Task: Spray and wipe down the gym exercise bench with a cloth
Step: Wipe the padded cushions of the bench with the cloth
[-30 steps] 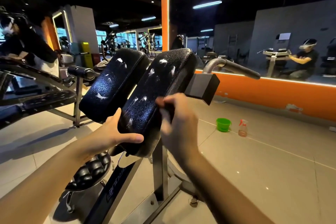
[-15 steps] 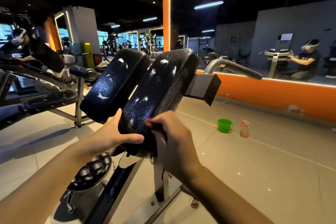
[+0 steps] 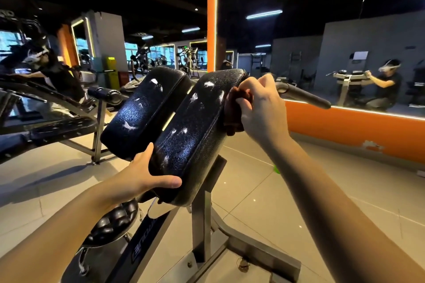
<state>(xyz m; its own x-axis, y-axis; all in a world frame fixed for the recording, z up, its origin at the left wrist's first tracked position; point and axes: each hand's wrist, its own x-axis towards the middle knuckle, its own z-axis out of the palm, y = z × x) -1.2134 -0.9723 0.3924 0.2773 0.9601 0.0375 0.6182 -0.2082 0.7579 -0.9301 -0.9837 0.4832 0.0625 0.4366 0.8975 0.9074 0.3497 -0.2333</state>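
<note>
A: Where is the cloth?
B: The dark reddish-brown cloth [image 3: 232, 110] is bunched in the right hand [image 3: 261, 108]. The fingers curl round it and press it against the upper right side edge of the right pad [image 3: 195, 131] of the exercise bench [image 3: 241, 250].
A: And the left hand?
B: The left hand [image 3: 147, 173] grips that same pad at its lower left corner. The thumb lies across the front face near the bottom, and the fingers are tucked into the gap between the 2 pads.
A: How do the pads look?
B: Both are black and textured, tilted steeply, side by side with a narrow gap. The left pad [image 3: 142, 112] and the right one carry white foam streaks and fine glinting droplets.
A: What else is there?
B: A curved grey handle [image 3: 305, 97] juts out behind the right hand. A square steel post [image 3: 202, 220] runs from under the pads down to the base on the tiled floor [image 3: 287, 202]. A black ribbed roller [image 3: 115, 218] sits below the left forearm. Beyond, an orange wall band [image 3: 345, 126] runs under a mirror [image 3: 345, 53], which shows a crouched person [image 3: 386, 85] wearing a headset.
</note>
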